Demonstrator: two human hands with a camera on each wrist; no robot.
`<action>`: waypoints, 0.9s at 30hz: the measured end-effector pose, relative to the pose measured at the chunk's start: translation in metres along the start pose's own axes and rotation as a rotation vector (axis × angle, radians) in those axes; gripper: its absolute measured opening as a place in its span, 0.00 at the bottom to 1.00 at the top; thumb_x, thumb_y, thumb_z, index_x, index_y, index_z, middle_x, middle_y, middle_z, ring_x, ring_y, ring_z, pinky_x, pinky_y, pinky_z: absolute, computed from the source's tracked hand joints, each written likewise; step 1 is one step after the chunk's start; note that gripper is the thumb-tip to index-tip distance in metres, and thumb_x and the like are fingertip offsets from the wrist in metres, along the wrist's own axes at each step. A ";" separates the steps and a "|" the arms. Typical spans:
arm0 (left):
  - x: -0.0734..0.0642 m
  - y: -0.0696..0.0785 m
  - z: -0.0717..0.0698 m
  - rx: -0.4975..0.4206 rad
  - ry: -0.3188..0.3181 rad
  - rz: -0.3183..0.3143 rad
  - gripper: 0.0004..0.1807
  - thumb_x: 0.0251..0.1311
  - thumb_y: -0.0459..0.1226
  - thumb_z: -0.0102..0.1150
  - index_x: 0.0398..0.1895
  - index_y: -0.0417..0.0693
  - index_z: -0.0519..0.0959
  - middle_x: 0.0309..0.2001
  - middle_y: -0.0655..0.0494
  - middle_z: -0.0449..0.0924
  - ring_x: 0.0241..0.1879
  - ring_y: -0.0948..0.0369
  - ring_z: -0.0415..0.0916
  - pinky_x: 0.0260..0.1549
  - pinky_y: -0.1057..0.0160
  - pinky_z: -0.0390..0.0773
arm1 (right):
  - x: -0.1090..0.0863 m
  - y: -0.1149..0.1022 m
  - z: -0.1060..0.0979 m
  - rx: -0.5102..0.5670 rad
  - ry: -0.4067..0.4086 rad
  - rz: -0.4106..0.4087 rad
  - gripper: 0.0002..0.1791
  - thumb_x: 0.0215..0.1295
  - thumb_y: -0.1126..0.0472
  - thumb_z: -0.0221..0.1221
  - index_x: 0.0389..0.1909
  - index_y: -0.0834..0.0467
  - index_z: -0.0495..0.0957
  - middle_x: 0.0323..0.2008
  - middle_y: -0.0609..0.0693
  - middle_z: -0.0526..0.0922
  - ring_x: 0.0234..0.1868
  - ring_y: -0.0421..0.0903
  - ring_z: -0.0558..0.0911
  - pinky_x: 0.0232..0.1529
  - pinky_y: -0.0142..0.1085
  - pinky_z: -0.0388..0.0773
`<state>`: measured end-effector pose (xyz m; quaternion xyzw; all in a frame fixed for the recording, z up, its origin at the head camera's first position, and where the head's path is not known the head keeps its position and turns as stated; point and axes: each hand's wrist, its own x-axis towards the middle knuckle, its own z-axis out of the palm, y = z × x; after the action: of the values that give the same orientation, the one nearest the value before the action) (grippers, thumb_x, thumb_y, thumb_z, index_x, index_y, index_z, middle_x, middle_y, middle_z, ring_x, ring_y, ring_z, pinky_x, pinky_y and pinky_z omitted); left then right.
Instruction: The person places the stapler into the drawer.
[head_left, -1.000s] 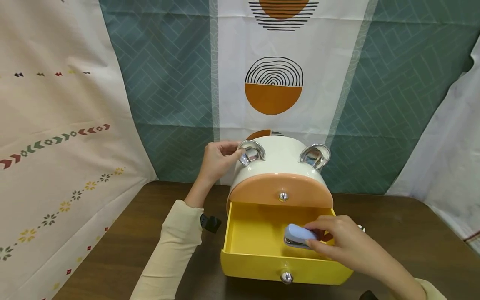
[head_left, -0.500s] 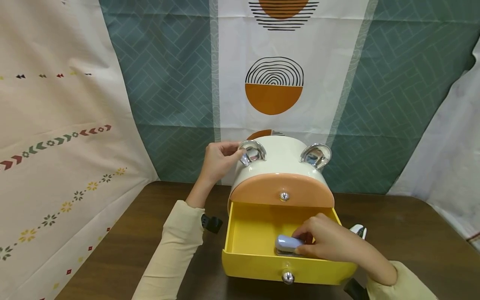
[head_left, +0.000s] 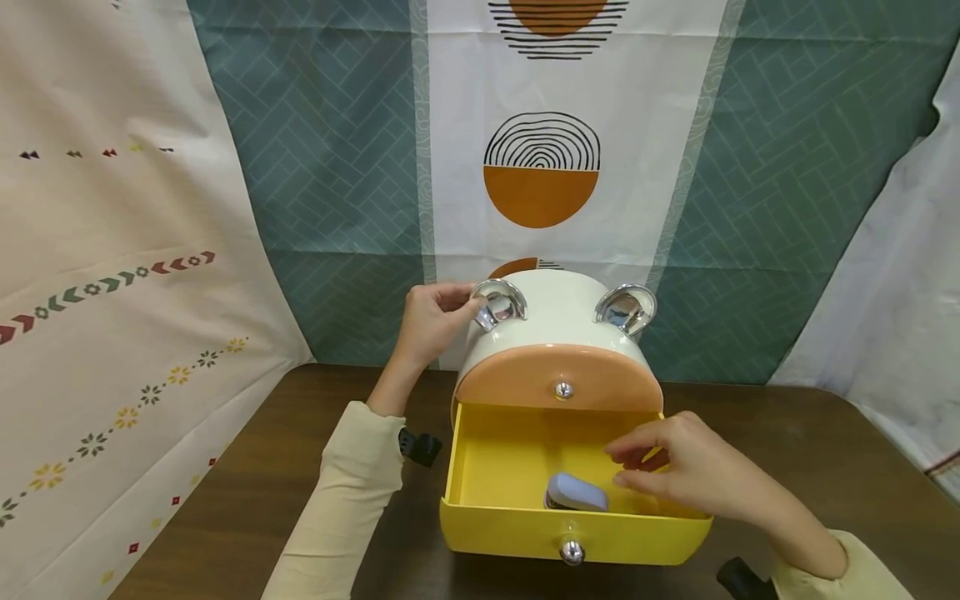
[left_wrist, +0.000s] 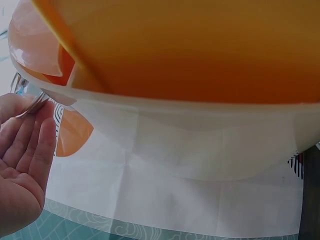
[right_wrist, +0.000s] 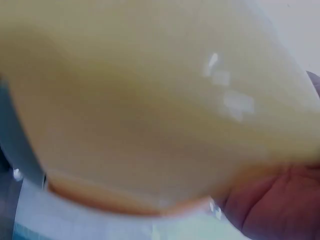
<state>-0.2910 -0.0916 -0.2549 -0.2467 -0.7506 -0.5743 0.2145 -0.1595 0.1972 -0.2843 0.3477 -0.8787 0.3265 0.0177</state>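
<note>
My left hand [head_left: 433, 323] pinches the silver left ear [head_left: 501, 303] of a small white cabinet [head_left: 558, 312]; the left wrist view shows its fingers on that ear. Below the cabinet's orange top drawer [head_left: 517, 387], a yellow drawer [head_left: 517, 529] is pulled out. A light blue stapler [head_left: 579, 492] lies inside the yellow drawer, close behind its front wall. My right hand [head_left: 693, 467] is over the drawer's right side, apart from the stapler, thumb and fingers parted with nothing between them. In the right wrist view, part of the right hand shows at the lower right.
A dark brown wooden table [head_left: 300, 467] bears the cabinet. Patterned cloth [head_left: 337, 167] hangs behind it, with pale cloth [head_left: 127, 233] on the left side. A second silver ear [head_left: 627, 308] stands on the cabinet's right.
My right hand lowered the stapler into the yellow drawer, let go of it and drew back to the right. The left hand stays on the ear.
</note>
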 end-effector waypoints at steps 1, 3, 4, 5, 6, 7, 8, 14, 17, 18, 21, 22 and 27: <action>0.000 0.000 0.000 -0.002 0.000 0.000 0.11 0.51 0.29 0.62 0.38 0.32 0.82 0.34 0.39 0.82 0.32 0.51 0.80 0.34 0.63 0.79 | -0.004 0.002 -0.004 0.015 0.033 0.000 0.13 0.52 0.60 0.65 0.38 0.63 0.82 0.32 0.48 0.84 0.31 0.33 0.79 0.30 0.30 0.79; 0.000 0.000 0.000 0.002 -0.002 0.002 0.11 0.51 0.29 0.62 0.38 0.32 0.82 0.34 0.39 0.82 0.32 0.51 0.80 0.35 0.62 0.79 | -0.014 0.010 -0.012 0.043 0.117 -0.007 0.13 0.52 0.64 0.64 0.39 0.65 0.82 0.34 0.49 0.84 0.32 0.35 0.81 0.29 0.30 0.79; 0.001 0.000 0.000 0.004 -0.003 0.002 0.11 0.51 0.29 0.62 0.39 0.32 0.82 0.35 0.39 0.82 0.33 0.51 0.81 0.35 0.62 0.79 | -0.019 0.014 -0.016 0.062 0.158 -0.004 0.12 0.52 0.67 0.64 0.39 0.65 0.81 0.34 0.49 0.84 0.32 0.36 0.81 0.29 0.30 0.79; 0.001 0.000 0.000 0.007 -0.004 0.003 0.11 0.51 0.29 0.62 0.39 0.32 0.81 0.34 0.39 0.82 0.33 0.51 0.81 0.35 0.62 0.79 | -0.024 0.018 -0.020 0.074 0.199 0.007 0.12 0.52 0.69 0.63 0.40 0.65 0.81 0.35 0.48 0.84 0.33 0.36 0.82 0.29 0.30 0.79; 0.001 0.001 0.000 0.009 -0.004 0.004 0.11 0.51 0.29 0.62 0.39 0.32 0.81 0.35 0.39 0.82 0.33 0.51 0.81 0.35 0.62 0.79 | -0.029 0.023 -0.024 0.082 0.232 0.024 0.12 0.52 0.71 0.62 0.40 0.65 0.81 0.35 0.46 0.84 0.33 0.36 0.82 0.29 0.29 0.79; 0.001 0.001 0.000 0.011 -0.004 0.007 0.12 0.50 0.29 0.62 0.39 0.32 0.81 0.34 0.39 0.82 0.33 0.51 0.81 0.35 0.62 0.79 | -0.034 0.029 -0.028 0.083 0.262 0.038 0.13 0.52 0.73 0.62 0.41 0.64 0.80 0.36 0.45 0.84 0.34 0.37 0.82 0.30 0.29 0.78; 0.001 0.001 0.000 0.011 -0.005 0.009 0.11 0.50 0.29 0.62 0.38 0.31 0.81 0.34 0.39 0.82 0.33 0.51 0.81 0.34 0.62 0.79 | -0.038 0.034 -0.031 0.079 0.284 0.063 0.14 0.52 0.74 0.61 0.41 0.64 0.80 0.36 0.43 0.84 0.34 0.36 0.82 0.30 0.28 0.78; 0.002 0.001 0.001 0.010 -0.002 0.023 0.11 0.50 0.29 0.62 0.38 0.31 0.81 0.34 0.39 0.82 0.32 0.51 0.81 0.34 0.62 0.80 | -0.058 0.076 -0.044 0.023 0.297 0.266 0.13 0.57 0.67 0.60 0.44 0.65 0.79 0.37 0.37 0.83 0.35 0.30 0.80 0.31 0.26 0.77; 0.001 0.000 0.000 0.016 -0.003 0.018 0.11 0.51 0.29 0.62 0.38 0.31 0.81 0.34 0.39 0.82 0.32 0.52 0.81 0.34 0.63 0.79 | -0.063 0.104 -0.044 -0.007 0.266 0.293 0.16 0.56 0.65 0.62 0.45 0.68 0.78 0.37 0.37 0.82 0.35 0.31 0.81 0.30 0.26 0.77; 0.001 0.000 0.000 0.017 -0.003 0.016 0.11 0.51 0.29 0.62 0.38 0.31 0.82 0.34 0.39 0.82 0.32 0.52 0.81 0.34 0.63 0.79 | -0.065 0.114 -0.044 -0.018 0.252 0.298 0.17 0.55 0.65 0.62 0.45 0.68 0.77 0.38 0.39 0.82 0.35 0.33 0.81 0.30 0.26 0.77; 0.001 0.000 0.000 0.019 -0.003 0.006 0.11 0.51 0.30 0.62 0.38 0.32 0.82 0.34 0.40 0.82 0.32 0.53 0.81 0.34 0.63 0.79 | -0.069 0.140 -0.040 -0.076 0.206 0.317 0.21 0.52 0.62 0.65 0.45 0.69 0.77 0.39 0.52 0.83 0.35 0.35 0.81 0.29 0.26 0.77; 0.001 0.000 0.000 0.020 -0.003 0.005 0.11 0.51 0.30 0.62 0.38 0.32 0.82 0.34 0.40 0.82 0.32 0.53 0.81 0.34 0.63 0.79 | -0.070 0.148 -0.039 -0.085 0.187 0.324 0.22 0.51 0.62 0.66 0.46 0.69 0.77 0.40 0.58 0.82 0.35 0.35 0.81 0.29 0.27 0.77; 0.000 0.000 0.000 0.027 -0.005 -0.003 0.11 0.51 0.30 0.62 0.38 0.32 0.82 0.34 0.40 0.82 0.32 0.53 0.81 0.34 0.63 0.79 | -0.074 0.177 -0.033 -0.072 0.055 0.320 0.27 0.46 0.62 0.67 0.48 0.71 0.75 0.45 0.66 0.78 0.41 0.29 0.76 0.34 0.37 0.79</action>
<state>-0.2915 -0.0914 -0.2549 -0.2440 -0.7592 -0.5636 0.2153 -0.2203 0.3578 -0.3770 0.1933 -0.9333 0.3027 0.0019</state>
